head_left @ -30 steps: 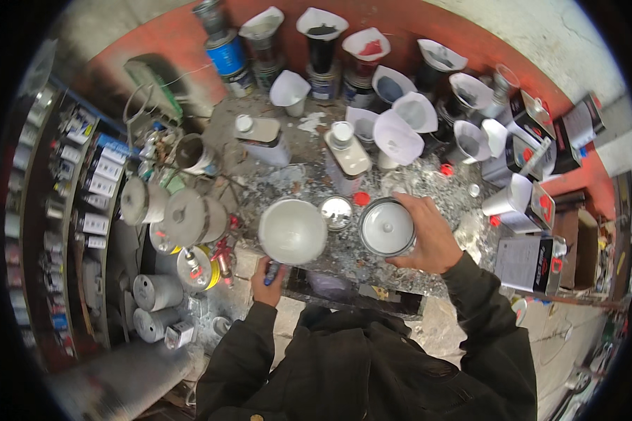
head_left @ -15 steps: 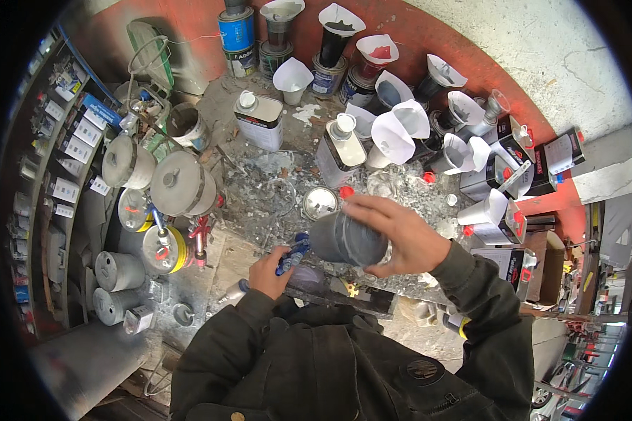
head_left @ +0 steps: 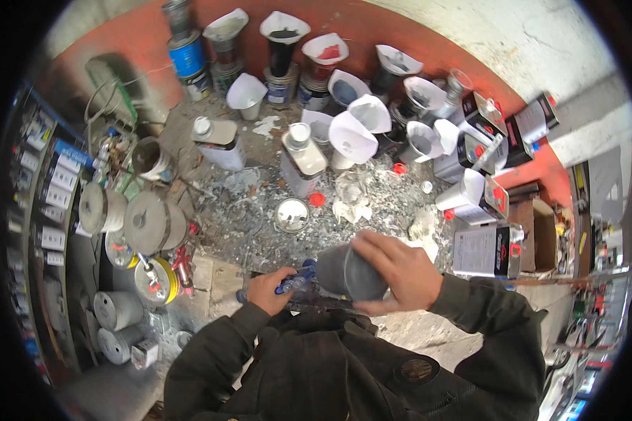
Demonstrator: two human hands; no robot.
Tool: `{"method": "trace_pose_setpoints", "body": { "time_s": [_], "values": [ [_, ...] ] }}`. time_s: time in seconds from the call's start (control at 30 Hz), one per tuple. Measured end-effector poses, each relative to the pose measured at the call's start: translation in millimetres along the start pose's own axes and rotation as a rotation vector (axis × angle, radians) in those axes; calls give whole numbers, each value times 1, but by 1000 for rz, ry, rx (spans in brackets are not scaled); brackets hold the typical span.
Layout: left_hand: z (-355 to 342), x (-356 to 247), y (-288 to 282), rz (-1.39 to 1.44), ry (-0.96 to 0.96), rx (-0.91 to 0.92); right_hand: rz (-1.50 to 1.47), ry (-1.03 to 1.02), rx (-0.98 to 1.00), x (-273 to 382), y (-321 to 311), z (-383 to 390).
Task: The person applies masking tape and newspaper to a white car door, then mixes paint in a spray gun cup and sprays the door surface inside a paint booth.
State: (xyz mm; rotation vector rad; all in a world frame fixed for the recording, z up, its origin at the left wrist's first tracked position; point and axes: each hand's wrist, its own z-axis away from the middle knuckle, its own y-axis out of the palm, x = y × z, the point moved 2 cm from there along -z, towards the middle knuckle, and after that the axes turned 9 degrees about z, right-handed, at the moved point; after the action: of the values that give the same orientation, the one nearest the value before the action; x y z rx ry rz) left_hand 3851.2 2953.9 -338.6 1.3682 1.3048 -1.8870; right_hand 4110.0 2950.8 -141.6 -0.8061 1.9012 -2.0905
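My left hand is closed around a blue spray gun, low over the near side of the bench. The gun's large grey paint cup leans to the right, its wide end toward my right hand. That hand is wrapped over the wide end, thumb below and fingers above. Whether the cup's lid is loose or seated cannot be made out. Beyond the cup, a small open tin of white paint sits on the splattered bench, beside a red cap.
Behind stand metal solvent cans and several cups with white paper strainers. Grey lidded pots and a red spray gun are at the left. More cans and a cardboard box line the right side.
The view has swung, so the bench things appear further left. The spray gun and cup are nearer my body, and the cup's wide end has tipped down a little. Both hands keep their hold.
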Motion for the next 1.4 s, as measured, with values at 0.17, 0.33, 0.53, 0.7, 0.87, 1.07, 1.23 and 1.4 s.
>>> {"method": "trace_pose_setpoints", "body": {
  "time_s": [0.17,0.33,0.53,0.7,0.87,1.07,1.23,1.4],
  "values": [
    [-4,5,19,110,-4,84,-223,-57,-114,-5,16,1],
    [-1,19,27,197,-45,122,-330,-71,-353,-6,37,9],
    [-8,16,39,-21,-100,-13,-380,200,-626,-24,64,20],
    [-20,0,49,-94,-110,40,-688,270,-521,-78,91,39],
    [-22,10,54,224,-275,257,-235,578,-286,-203,158,136],
    [-30,-14,57,803,-691,334,-8,787,-317,-273,228,219],
    [-40,-25,64,795,-780,260,-728,995,-786,-205,177,140],
    [-47,-34,104,549,-377,56,-982,632,-989,-73,121,32]
  ]
}}
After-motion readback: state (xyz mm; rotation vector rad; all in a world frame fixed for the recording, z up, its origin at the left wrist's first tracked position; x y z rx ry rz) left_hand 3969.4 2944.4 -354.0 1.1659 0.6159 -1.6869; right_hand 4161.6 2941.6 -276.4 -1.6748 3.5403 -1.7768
